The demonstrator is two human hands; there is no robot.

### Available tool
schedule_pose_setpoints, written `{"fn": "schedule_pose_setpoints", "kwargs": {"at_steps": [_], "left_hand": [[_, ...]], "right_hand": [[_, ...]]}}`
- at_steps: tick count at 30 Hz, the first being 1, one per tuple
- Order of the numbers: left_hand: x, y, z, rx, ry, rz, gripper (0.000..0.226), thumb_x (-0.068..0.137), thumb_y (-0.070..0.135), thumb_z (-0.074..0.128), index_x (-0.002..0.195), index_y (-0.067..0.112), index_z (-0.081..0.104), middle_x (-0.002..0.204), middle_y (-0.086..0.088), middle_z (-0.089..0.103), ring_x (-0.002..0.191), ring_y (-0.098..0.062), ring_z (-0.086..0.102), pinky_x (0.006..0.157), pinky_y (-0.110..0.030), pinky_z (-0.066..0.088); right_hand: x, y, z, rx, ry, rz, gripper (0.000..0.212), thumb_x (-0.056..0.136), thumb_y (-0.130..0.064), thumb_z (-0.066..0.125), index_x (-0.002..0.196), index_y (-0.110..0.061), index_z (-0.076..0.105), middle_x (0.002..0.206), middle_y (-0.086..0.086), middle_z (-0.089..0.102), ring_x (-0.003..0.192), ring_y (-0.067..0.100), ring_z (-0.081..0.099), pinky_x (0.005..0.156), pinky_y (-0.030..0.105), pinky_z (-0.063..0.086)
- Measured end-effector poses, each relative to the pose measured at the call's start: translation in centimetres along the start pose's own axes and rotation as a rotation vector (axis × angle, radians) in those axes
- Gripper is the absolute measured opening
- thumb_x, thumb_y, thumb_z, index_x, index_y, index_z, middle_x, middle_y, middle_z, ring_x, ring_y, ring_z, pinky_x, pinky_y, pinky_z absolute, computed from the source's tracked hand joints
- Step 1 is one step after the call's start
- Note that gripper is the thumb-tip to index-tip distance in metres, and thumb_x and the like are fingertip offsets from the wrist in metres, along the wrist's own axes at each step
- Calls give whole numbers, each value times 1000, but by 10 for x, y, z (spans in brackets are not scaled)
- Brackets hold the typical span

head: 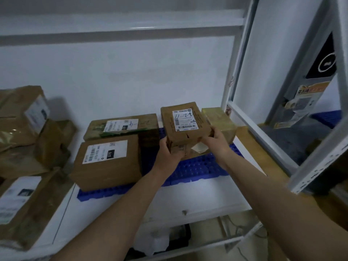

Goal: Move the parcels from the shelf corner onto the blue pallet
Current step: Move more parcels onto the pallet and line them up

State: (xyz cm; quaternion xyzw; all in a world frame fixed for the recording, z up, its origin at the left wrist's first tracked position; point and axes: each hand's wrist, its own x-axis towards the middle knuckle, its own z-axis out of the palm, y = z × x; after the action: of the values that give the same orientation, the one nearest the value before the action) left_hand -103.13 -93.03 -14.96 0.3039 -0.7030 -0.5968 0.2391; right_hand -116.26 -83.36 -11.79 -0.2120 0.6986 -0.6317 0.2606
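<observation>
Both forearms reaching in from the near edge, left hand [166, 151] and right hand [216, 137] clasping a small labelled parcel [185, 125] from opposite sides, fingers curled round its lower edges. Hovering over the right part of the blue pallet [197, 166], tilted toward the camera, seemingly resting on or just above another box [188, 147] underneath; contact unclear. Placing step, by the look of it. Two larger parcels [107, 161] already sitting on the pallet's left half, a yellowish box [220, 121] just behind right. Next: lowering flat, squaring up, then letting go. More parcels [20, 117] waiting far left.
</observation>
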Motion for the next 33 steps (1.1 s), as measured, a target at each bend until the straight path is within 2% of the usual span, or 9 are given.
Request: {"fn": "schedule_pose_setpoints", "kwargs": {"at_steps": [4,8,12,18,20,21,24,28,33], "left_hand": [[18,-10,7,37,43,-59,70,85,17,68,142,25,27,109,22,47,96,3,50,70,-8,40],[34,-18,10,56,71,-92,72,85,18,68,143,23,25,123,10,48,103,-4,48,81,-15,41],[48,-28,11,74,100,-112,75,85,19,68,144,25,22,136,2,46,114,-11,47,95,-27,42],[59,-31,12,142,72,-110,81,83,15,71,142,20,16,141,-3,41,114,-7,42,93,-21,35],[56,-26,16,331,185,37,86,77,21,77,141,16,20,143,-6,37,126,-14,40,99,-25,36],[55,-22,19,476,245,150,92,73,28,80,142,15,21,146,-6,32,133,-19,34,106,-30,34],[61,-10,28,933,223,366,105,72,49,77,148,23,11,158,-6,10,146,-26,4,119,-47,8],[83,-1,36,1187,36,185,108,70,68,66,150,37,-1,160,-6,-11,144,-35,-13,113,-62,-4],[99,-2,50,1304,-75,99,106,66,86,47,150,40,0,160,-10,-10,143,-41,-14,106,-69,-9]], "right_hand": [[13,12,-2,4,-24,36,56,87,-1,59,136,-12,36,101,-5,53,87,4,55,59,12,47],[24,17,-4,-33,-52,62,55,88,1,56,137,-10,35,115,5,52,101,17,54,79,23,48],[37,20,-2,-70,-89,93,54,88,3,55,135,-13,35,105,-1,51,100,17,53,80,25,49],[47,25,1,-191,-83,6,50,88,2,55,133,-11,37,110,1,51,102,15,51,83,18,45],[49,24,1,-312,-14,-138,36,88,7,49,119,-9,49,103,0,54,100,18,55,72,9,45],[51,23,0,-401,59,-224,30,87,8,46,111,-9,53,103,3,56,99,20,56,70,11,46],[62,16,-6,-727,305,-363,25,89,-2,48,114,-4,52,116,14,50,106,26,49,83,30,41],[82,11,-24,-1021,362,-222,41,91,-23,55,128,-8,47,139,18,38,129,33,32,107,40,28],[98,18,-35,-1064,320,-82,52,89,-30,58,131,-4,40,143,23,33,133,40,28,111,45,24]]}}
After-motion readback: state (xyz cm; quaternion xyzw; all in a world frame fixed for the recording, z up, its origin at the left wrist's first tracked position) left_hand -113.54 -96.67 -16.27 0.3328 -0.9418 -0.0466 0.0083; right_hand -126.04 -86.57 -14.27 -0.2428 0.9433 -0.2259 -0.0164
